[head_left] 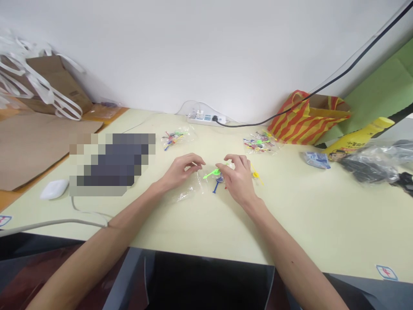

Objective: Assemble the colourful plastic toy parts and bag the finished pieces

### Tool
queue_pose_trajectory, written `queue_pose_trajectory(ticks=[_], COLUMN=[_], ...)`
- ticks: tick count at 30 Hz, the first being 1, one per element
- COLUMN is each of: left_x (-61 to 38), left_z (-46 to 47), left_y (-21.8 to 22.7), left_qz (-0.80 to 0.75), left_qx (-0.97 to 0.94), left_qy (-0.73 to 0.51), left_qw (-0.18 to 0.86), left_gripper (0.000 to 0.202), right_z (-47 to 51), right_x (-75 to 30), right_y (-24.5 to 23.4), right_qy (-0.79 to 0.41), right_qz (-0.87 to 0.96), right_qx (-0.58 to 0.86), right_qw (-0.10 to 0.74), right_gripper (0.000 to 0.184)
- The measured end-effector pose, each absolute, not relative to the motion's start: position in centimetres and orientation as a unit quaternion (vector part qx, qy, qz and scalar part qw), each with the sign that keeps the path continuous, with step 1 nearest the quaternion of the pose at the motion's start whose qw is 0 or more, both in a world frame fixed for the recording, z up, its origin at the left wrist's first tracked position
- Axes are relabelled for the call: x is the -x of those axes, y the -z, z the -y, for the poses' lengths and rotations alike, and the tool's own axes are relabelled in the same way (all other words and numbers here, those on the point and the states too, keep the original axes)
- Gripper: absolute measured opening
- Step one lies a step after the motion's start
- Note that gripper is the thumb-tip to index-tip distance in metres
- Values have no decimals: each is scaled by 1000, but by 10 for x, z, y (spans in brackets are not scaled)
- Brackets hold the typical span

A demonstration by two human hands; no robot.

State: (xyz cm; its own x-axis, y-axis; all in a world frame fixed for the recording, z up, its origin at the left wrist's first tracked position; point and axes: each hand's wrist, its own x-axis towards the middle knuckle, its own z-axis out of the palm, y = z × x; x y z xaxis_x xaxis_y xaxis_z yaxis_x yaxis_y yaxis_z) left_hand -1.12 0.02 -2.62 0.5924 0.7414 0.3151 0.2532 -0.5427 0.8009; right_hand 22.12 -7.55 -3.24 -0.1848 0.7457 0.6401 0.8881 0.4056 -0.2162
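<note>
My left hand (185, 170) is at the middle of the table, its fingers curled together at the edge of a clear plastic bag (189, 191) that spreads below it. To its right, my right hand (239, 178) is bent over a small group of coloured plastic pieces, thumb and forefinger apart. A bright green arrow-shaped piece (212, 174) pokes out by the thumb, with a blue stick-like piece (217, 185) beneath. Beyond the right hand's far side lies a yellow piece (256, 174). A bit of red shows under the palm; the hand hides the rest.
Two clear packets of similar pieces, a left packet (176, 138) and a right packet (260, 143), lie farther back. A power strip (206, 119) sits by the wall. Rightward are a striped bag (300, 122) and yellow bottle (358, 137); leftward, a white case (54, 189) and cable (61, 221).
</note>
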Motion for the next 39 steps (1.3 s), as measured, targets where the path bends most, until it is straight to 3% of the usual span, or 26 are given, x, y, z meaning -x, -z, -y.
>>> queue_pose_trajectory(ticks=[6, 12, 26, 34, 39], left_x=[7, 5, 5, 2, -2], left_z=[5, 7, 11, 13, 17], left_y=[25, 24, 24, 23, 21], left_qz=[-307, -310, -306, -298, -288], left_qx=[-779, -736, -685, -687, -683], left_qy=[-350, -376, -396, -384, -380], left_qw=[419, 470, 530, 541, 553], left_gripper=[19, 22, 33, 38, 36], right_z=[73, 74, 72, 73, 74], right_x=[-224, -224, -226, -216, -211], right_y=[33, 30, 31, 38, 38], right_qy=[-12, -99, -82, -112, -139], right_qz=[779, 777, 702, 745, 746], right_qx=[513, 500, 570, 549, 529], right_qw=[361, 369, 419, 363, 380], right_gripper=[9, 15, 16, 18, 17])
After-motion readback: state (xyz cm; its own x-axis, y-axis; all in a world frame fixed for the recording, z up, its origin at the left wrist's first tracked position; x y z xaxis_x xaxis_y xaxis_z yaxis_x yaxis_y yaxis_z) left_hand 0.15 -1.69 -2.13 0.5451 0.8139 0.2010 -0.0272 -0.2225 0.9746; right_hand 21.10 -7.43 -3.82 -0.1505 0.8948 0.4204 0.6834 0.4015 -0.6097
